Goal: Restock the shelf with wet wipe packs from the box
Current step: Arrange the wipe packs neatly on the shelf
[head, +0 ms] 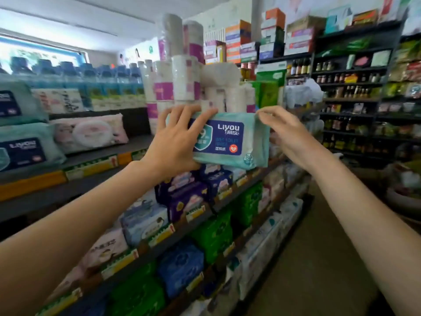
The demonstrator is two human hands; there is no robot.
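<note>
A shop aisle runs between tall dark shelving (350,71) crowded with bottles and packets at the right. A bright window (41,53) glows at the far left under a white ceiling (91,12). The floor (319,258) is plain grey-brown.

Single head-worn wide-angle view, no second camera to overlap with. It looks forward and slightly down along a shop aisle, angled toward the dark multi-tier shelving unit with yellow price strips (95,192) running from left foreground to centre. Both forearms reach in from the bottom corners, close to the lens. Far dark wall racks of bottles (348,92) sit right, well back. Edges bend from lens distortion.
</note>
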